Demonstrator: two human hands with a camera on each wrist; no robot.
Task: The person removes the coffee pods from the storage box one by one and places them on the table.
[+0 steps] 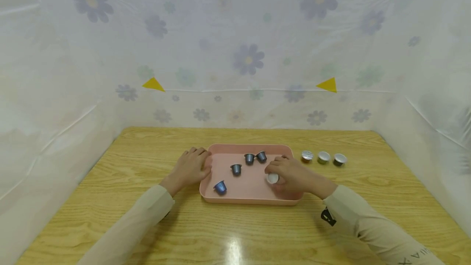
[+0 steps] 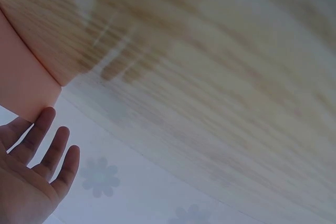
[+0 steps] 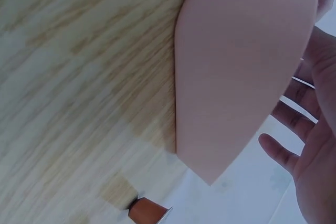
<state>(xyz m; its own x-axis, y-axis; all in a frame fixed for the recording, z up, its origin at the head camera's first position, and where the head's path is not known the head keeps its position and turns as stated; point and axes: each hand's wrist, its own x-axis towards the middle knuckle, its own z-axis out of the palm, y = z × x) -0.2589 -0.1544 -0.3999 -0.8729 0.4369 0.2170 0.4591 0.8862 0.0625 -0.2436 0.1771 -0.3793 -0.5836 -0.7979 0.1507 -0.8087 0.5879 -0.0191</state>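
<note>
A pink tray (image 1: 250, 200) lies on the table with several coffee capsules in it. One blue capsule (image 1: 220, 187) is at the front left. Darker grey-blue ones include a capsule (image 1: 236, 169) near the middle and a pair, one capsule (image 1: 249, 158) beside another capsule (image 1: 261, 157), toward the back. Over the tray's right part, my right hand (image 1: 294, 175) pinches a coffee capsule (image 1: 272, 178), its pale lid facing up; its body is mostly hidden. My left hand (image 1: 189, 169) touches the tray's left rim with loosely extended fingers (image 2: 59, 153).
Right of the tray stand three lidded capsules in a row: a brown capsule (image 1: 307, 156), a greenish capsule (image 1: 324, 158) and a dark capsule (image 1: 339, 159). A white flowered curtain (image 1: 235, 23) encloses the wooden table (image 1: 147, 236) at the back and sides.
</note>
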